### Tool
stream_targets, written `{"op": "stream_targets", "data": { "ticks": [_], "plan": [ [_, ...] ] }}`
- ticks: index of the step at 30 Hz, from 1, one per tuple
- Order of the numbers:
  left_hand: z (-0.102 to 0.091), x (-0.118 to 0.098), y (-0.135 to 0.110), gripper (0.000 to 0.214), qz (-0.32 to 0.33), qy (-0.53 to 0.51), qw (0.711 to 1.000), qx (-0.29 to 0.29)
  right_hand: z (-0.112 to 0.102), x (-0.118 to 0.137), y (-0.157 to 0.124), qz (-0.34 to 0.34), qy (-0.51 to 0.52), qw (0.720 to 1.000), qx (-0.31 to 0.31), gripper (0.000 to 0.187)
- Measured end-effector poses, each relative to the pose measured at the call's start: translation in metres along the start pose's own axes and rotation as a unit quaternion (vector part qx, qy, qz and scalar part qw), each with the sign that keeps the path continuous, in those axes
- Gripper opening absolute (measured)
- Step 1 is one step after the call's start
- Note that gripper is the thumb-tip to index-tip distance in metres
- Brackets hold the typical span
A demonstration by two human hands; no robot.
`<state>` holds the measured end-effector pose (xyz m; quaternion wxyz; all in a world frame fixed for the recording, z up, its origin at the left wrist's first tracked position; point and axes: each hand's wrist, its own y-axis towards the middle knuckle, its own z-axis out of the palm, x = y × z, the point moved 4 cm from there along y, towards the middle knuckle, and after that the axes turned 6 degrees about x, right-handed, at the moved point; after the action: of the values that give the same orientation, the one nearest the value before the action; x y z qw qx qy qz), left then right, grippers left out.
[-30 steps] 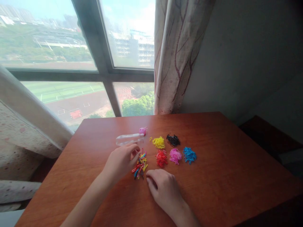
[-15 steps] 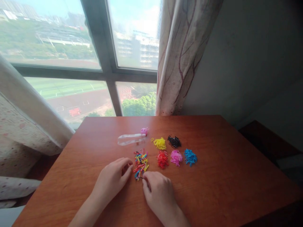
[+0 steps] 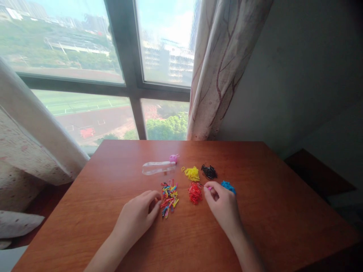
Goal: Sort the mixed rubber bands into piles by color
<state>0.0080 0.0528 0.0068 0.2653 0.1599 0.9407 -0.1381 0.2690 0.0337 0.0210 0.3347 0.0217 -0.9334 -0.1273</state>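
Note:
My left hand (image 3: 141, 212) rests on the table with thumb and index finger curled almost together at the left edge of a mixed-colour pile of small rubber bands (image 3: 169, 197). Whatever is between those fingertips, if anything, is hidden. My right hand (image 3: 222, 200) is pinched shut on a thin black rubber band (image 3: 202, 185), over the pink rubber bands (image 3: 210, 188), which it mostly covers. Just left of its fingertips lies the red rubber band pile (image 3: 195, 193). Blue rubber bands (image 3: 228, 186) show partly behind the hand.
Yellow rubber bands (image 3: 192, 173) and black rubber bands (image 3: 209, 172) lie farther back. A clear plastic container (image 3: 157, 168) lies on its side near a pink cap-like piece (image 3: 174, 158). The wooden table (image 3: 272, 211) ends at a window with curtains (image 3: 218, 71).
My right hand has moved right and away from me, from the mixed pile to the pink pile, still pinching the black band. My left hand has stayed beside the mixed pile.

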Motion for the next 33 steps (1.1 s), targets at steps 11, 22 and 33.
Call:
{"op": "stream_targets", "data": {
  "ticks": [11,22,33],
  "plan": [
    [0.0,-0.003,0.0,0.013,-0.007,-0.007,1.0,0.004,-0.023,-0.04,0.07,0.034,-0.197,0.977,0.067,0.013],
    [0.0,-0.002,0.0,0.013,-0.002,-0.003,1.0,0.0,-0.011,-0.035,0.077,0.046,-0.251,0.962,0.093,0.011],
    [-0.001,-0.005,-0.002,0.015,0.0,-0.013,1.0,0.004,-0.009,-0.008,0.047,0.007,-0.174,0.983,0.058,0.014]
  ]
}}
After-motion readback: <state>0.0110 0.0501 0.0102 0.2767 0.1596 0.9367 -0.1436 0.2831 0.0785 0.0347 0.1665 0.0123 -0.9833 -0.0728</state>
